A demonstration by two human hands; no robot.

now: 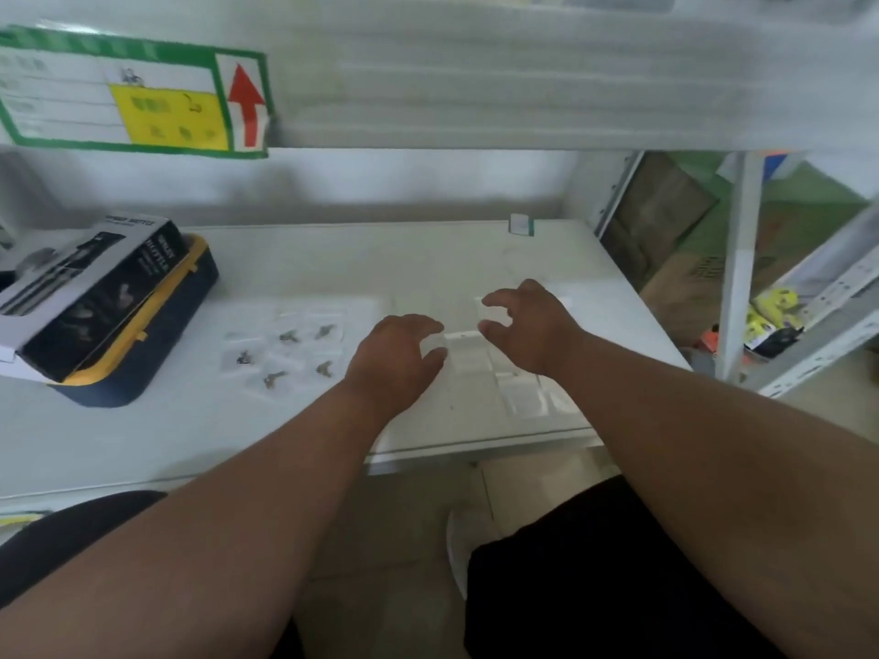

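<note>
While six filled parts bags (pixel 285 344) lie left, the left hand (pixel 395 359) and right hand (pixel 532 325) hover half-curled at the empty clear bags (pixel 518 397), grip unclear.

From my end this looks like a stockroom packing station. A white table (pixel 142 435) sits under a shelf carrying a green-bordered label card (pixel 133 92) with a red arrow. Slotted metal racking (pixel 742 259) on the right holds cardboard boxes (pixel 666 216). Small clear bags (pixel 285 344) of metal parts lie in rows beside a boxed product (pixel 90 287).
</note>
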